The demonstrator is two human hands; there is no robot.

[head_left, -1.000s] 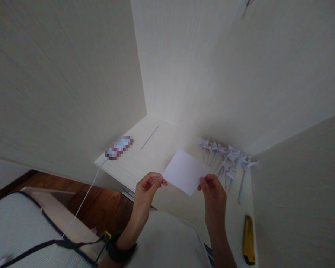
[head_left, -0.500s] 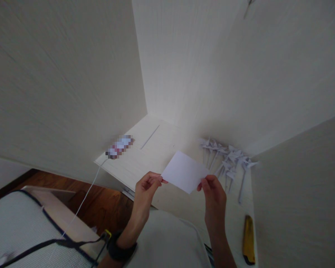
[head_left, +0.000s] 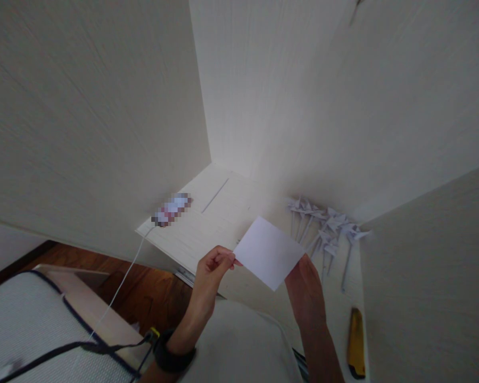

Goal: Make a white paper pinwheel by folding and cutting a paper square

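A square sheet of white paper (head_left: 269, 253) is held up above the tabletop, one corner towards me. My left hand (head_left: 212, 274) pinches its left corner between thumb and fingers. At the right corner, my right hand (head_left: 306, 292) holds the sheet from beneath, its fingertips partly hidden by the paper. Beyond the right hand, several white paper pinwheels (head_left: 329, 223) on thin sticks lie close together along the wall. A single thin white stick (head_left: 215, 195) lies apart on the far left of the tabletop.
A yellow box cutter (head_left: 356, 343) lies at the right edge of the tabletop (head_left: 183, 242). On the left is a blurred-out device (head_left: 171, 209) with a white cable (head_left: 123, 282) hanging from it. Pale panels enclose the back and sides. A padded seat (head_left: 27, 324) stands lower left.
My right hand has turned and shifted so its fingers go behind the right corner. The sheet has tilted slightly, its near corner lower. My left hand has moved slightly right, still pinching.
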